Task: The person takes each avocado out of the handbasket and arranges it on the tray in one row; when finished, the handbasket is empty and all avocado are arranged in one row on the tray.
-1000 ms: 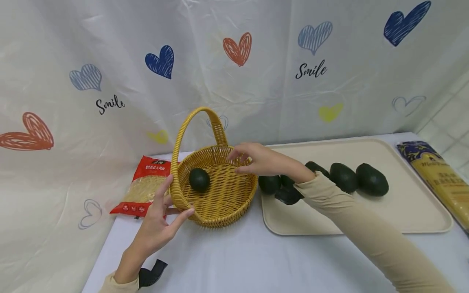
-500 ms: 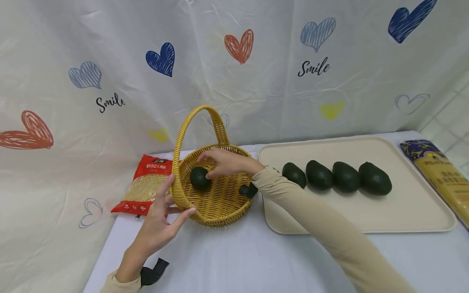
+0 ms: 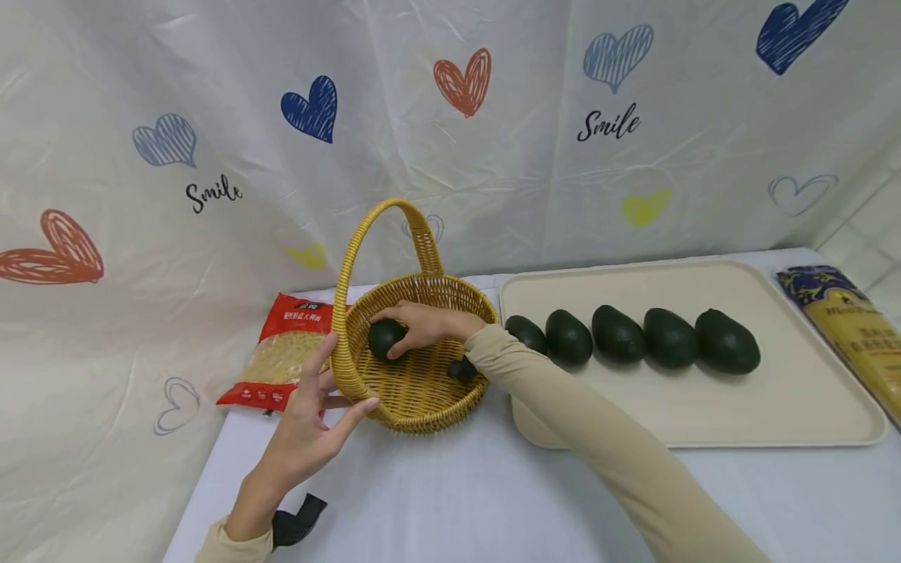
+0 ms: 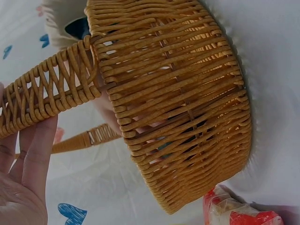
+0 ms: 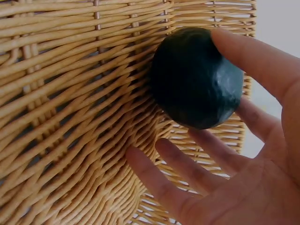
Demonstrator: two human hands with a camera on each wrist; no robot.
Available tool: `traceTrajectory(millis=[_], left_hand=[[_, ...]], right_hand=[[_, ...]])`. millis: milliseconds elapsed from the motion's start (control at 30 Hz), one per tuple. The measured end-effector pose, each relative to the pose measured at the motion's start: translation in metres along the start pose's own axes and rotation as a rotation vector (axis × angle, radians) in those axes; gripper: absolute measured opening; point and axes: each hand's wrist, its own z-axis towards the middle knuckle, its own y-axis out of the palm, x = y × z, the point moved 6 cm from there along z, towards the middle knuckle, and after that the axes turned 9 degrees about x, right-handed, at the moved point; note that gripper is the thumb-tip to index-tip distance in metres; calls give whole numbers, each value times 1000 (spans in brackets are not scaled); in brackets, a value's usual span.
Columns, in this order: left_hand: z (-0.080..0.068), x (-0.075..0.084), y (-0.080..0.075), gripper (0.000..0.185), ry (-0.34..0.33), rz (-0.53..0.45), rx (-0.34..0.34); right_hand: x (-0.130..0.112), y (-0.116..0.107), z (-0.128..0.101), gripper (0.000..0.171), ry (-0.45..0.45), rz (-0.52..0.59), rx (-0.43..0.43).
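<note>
I am seeing the avocado lying inside the basket, and my right hand is reaching in, fingers curving round it. My left hand is resting against the basket's near rim, fingers spread straight, gripping nothing. Five more avocados are lying in a row on the tray to the right; a red packet is lying left on the surface.

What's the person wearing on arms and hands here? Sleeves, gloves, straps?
Both arms are in long, close-fitting beige sleeves that end at the wrists. The left hand and right hand are bare: no gloves, and no rings show. A dark strap sits at the left wrist, and a dark piece shows under the right wrist, probably the wrist camera mounts. No markings show on the sleeves.
</note>
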Motion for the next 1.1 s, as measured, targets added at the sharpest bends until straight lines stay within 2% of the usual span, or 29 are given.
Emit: traceTrajectory(millis=[167, 333, 433, 533, 667, 967, 1100], left_hand=[[1, 0, 1, 113, -15, 4, -2], [0, -1, 2, 114, -22, 10, -5], [-1, -1, 1, 115, -21, -1, 1], [-2, 0, 1, 115, -11, -21, 6], [-2, 0, 1, 116, -2, -22, 4], [-3, -1, 2, 115, -32, 5, 9], [-3, -1, 2, 114, -33, 14, 9]], right_hand=[[4, 1, -1, 65, -2, 40, 29], [-5, 3, 0, 50, -108, 68, 57], [-16, 5, 0, 39, -181, 62, 33], [-23, 8, -2, 34, -204, 40, -3], [-24, 9, -5, 39, -188, 30, -28], [-19, 7, -17, 62, -78, -58, -99], [-20, 8, -18, 69, -71, -71, -145]])
